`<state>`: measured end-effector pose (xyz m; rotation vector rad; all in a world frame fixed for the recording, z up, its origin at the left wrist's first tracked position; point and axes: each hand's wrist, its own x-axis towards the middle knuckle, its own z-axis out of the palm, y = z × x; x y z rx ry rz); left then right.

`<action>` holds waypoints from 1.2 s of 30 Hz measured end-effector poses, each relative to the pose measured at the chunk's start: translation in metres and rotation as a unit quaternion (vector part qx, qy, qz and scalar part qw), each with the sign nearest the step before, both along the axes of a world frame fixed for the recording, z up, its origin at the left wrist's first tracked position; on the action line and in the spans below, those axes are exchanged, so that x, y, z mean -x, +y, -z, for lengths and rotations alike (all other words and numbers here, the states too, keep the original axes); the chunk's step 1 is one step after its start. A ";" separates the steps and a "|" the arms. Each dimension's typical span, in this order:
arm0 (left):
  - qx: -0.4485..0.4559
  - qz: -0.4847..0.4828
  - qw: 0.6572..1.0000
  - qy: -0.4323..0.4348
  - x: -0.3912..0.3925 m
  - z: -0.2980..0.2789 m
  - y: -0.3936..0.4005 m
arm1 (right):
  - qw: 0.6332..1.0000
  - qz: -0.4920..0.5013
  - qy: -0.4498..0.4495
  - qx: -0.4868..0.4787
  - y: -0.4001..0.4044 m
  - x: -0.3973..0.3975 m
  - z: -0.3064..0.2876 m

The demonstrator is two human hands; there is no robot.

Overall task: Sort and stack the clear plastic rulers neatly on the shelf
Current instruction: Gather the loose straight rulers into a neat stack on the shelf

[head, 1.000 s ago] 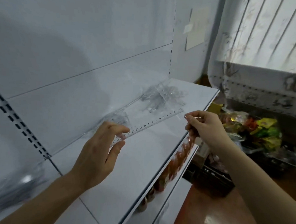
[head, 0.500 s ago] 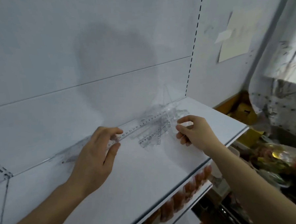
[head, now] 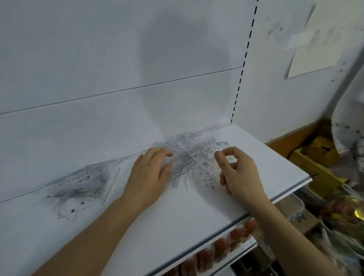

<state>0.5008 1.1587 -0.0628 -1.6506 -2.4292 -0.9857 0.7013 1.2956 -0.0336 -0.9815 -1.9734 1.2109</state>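
Note:
A loose heap of clear plastic rulers [head: 190, 158] lies criss-crossed at the back right of the white shelf [head: 181, 218], against the back panel. My left hand [head: 149, 175] is at the heap's left edge, with thumb and fingers pinching clear plastic there. My right hand [head: 240, 172] is at the heap's right edge. Its thumb and forefinger are curled into a ring on a ruler's end. A second heap of clear rulers and set squares [head: 82, 185] lies further left on the same shelf, apart from both hands.
The shelf's front edge [head: 264, 205] runs diagonally below my right wrist. Packets of reddish goods [head: 220, 247] fill the shelf beneath. Boxes and wrapped goods [head: 318, 173] crowd the floor at the right. A paper note [head: 323, 39] hangs on the wall.
Both hands carried the long clear ruler back and right, down onto the heap by the back panel. The hands now sit closer together at the heap's two sides.

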 end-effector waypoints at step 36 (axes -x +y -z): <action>0.140 -0.386 0.911 0.035 0.052 -0.048 -0.584 | 0.749 -0.533 -0.136 -0.370 -0.425 0.212 -0.037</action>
